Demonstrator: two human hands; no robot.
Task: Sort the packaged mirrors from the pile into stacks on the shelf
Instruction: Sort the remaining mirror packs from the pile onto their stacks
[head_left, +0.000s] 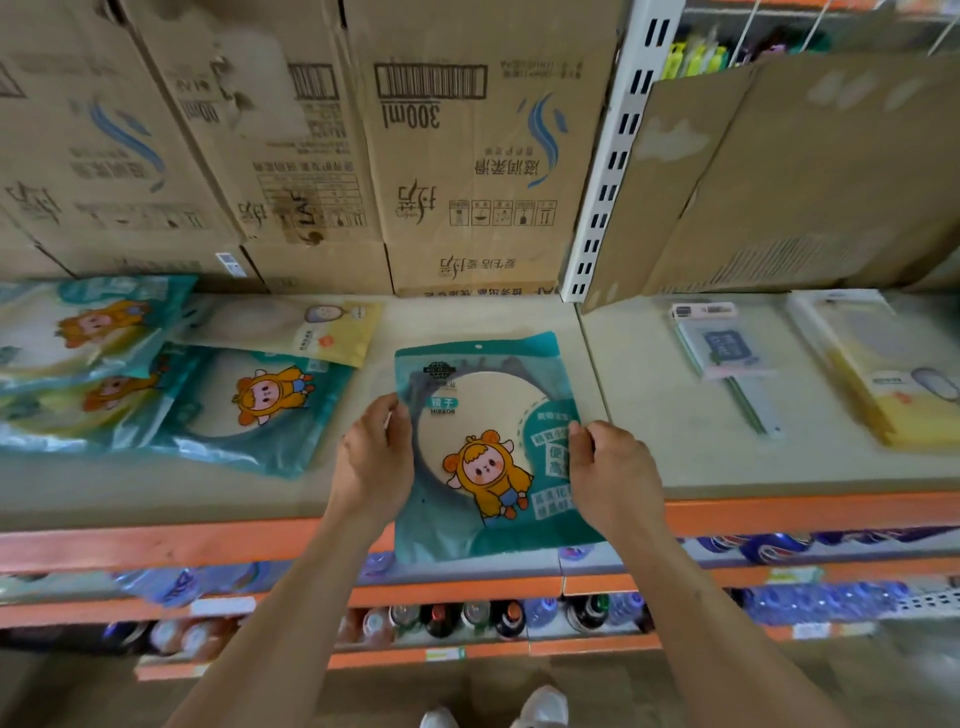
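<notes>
A teal packaged round mirror (483, 415) with a cartoon child in a yellow coat lies over the front of the beige shelf (467, 317), its lower end overhanging the orange edge. My left hand (374, 462) grips its left side and my right hand (613, 478) grips its right side. To the left sits a pile of similar teal mirror packs (218, 405), with a yellow-trimmed pack (291, 330) behind them. On the right section lie a pink-backed handled mirror pack (727, 353) and a stack of yellow packs (883, 374).
Cardboard boxes (467, 156) stand along the back of the shelf, and a loose cardboard sheet (805, 182) leans at the right. A white slotted upright (608, 171) divides the sections. Lower orange-edged shelves (467, 587) hold bottles (467, 618).
</notes>
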